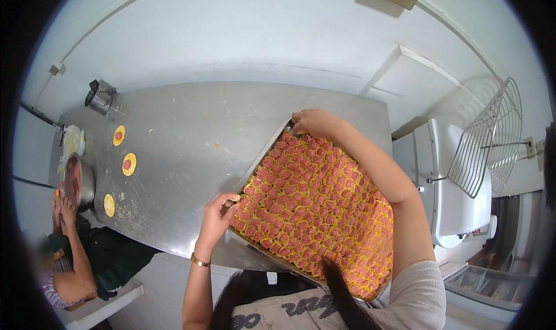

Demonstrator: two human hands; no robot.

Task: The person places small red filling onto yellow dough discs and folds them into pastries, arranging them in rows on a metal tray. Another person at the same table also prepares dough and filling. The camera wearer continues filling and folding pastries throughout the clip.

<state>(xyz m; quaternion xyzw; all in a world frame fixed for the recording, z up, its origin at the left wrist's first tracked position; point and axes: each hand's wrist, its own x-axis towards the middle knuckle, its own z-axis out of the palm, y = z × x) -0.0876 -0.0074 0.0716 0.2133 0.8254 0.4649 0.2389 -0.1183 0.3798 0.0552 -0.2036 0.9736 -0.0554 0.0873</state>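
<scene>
A large metal tray (264, 159) lies at a slant over the right part of the steel table, its near side reaching toward my body. Tight rows of small dumplings (315, 200) fill it, pink meat in open yellow wrappers. My left hand (217, 212) closes its fingers on the tray at the near left corner, beside the end dumplings. At the far corner my right hand (317, 123) grips the rim, with that forearm stretched along the tray's right side. Some fingertips of both hands are partly hidden.
On the steel table (174, 156) lie two yellow wrappers with meat (128, 164) and one plain wrapper (109, 205). At far left are a metal cup (99, 98), a metal bowl of pink filling (86, 182) and a co-worker's hands (67, 209). A wire rack (486, 139) juts out right.
</scene>
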